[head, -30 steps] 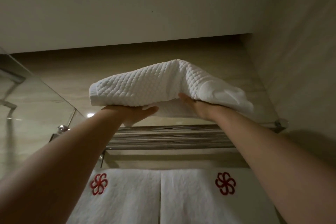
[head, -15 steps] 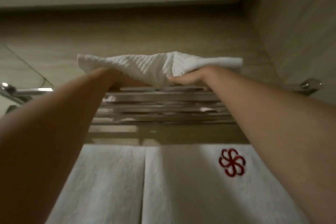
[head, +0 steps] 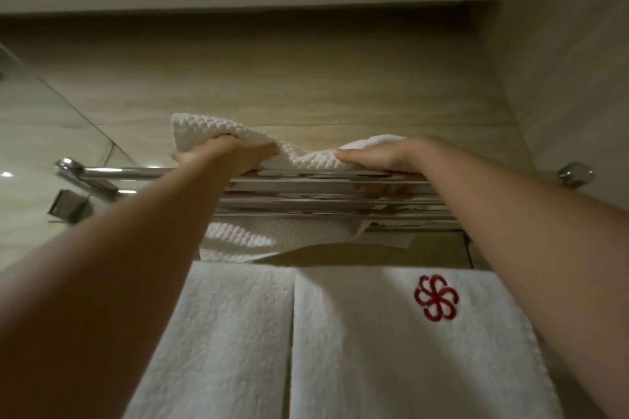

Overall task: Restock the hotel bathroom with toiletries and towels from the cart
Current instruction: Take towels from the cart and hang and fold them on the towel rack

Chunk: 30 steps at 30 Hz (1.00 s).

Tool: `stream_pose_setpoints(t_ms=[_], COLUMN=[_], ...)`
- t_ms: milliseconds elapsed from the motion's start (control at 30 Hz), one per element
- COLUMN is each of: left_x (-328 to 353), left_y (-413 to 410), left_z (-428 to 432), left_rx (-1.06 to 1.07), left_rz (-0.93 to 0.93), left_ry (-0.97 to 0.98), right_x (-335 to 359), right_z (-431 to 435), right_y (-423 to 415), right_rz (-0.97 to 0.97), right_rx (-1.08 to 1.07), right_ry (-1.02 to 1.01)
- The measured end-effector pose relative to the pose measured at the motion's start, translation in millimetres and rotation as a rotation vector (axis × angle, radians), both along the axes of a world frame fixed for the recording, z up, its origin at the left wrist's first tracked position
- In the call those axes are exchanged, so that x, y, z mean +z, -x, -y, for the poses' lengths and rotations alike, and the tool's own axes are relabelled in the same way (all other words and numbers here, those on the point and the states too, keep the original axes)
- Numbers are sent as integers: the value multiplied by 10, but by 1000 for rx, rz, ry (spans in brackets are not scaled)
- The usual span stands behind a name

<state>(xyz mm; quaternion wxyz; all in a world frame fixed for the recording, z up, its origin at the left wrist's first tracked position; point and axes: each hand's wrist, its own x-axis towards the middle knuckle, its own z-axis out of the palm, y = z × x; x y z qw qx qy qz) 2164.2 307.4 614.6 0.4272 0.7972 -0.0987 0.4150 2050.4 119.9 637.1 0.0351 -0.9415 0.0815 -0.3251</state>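
Head view: your waffle towel (head: 306,160) lies on the chrome rack (head: 323,182), its long axis running 9 to 3 o'clock, straight at 12 o'clock from both wrists. Your left hand (head: 226,156) is at its raised 9 o'clock end with the fingers buried in cloth, so I cannot tell their curl. Your right hand (head: 377,155) lies flat on the 3 o'clock end, fingers straight, pointing to 9, gripping nothing. Both hands are equally near. Seating it likely means pushing toward 12. There is no readable writing, only a red pinwheel emblem (head: 436,298) on one of the hanging towels (head: 221,333) at 6 o'clock.
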Motion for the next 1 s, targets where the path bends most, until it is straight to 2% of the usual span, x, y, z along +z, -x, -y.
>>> stream_pose_setpoints(t_ms=[100, 233, 333, 433, 533, 600, 667, 733, 800, 867, 900, 1000], left_x=[-131, -343, -377, -418, -488, -538, -549, -503, -421, -347, -328, -377], left_y=[57, 99, 129, 153, 184, 168, 170, 245, 330, 354, 337, 270], left_z=[-67, -167, -253, -195, -115, -66, -12, 70, 196, 293, 326, 380], left_rx=[171, 0, -68, 7, 74, 133, 161, 43, -40, -4, 27, 107], left_rz=[164, 316, 391, 458, 571, 688, 816, 881, 884, 833, 814, 877], left_ry=[37, 125, 231, 324, 403, 295, 65, -215, -456, -574, -582, -489], right_x=[-81, -264, -485, -681, -816, -898, -990, -1073, -1176, -1273, -1313, -1363], right_z=[10, -28, 49, 159, 236, 286, 341, 359, 350, 296, 259, 200], right_y=[40, 120, 187, 268, 292, 271, 255, 267, 251, 216, 178, -8], right_rz=[45, 216, 394, 647, 780, 837, 904, 955, 909, 754, 663, 396], right_rx=[96, 23, 105, 228, 338, 274, 168, 124, 193, 328, 342, 175], right_ry=[-48, -4, 171, 374, 495, 628, 753, 805, 769, 691, 671, 609])
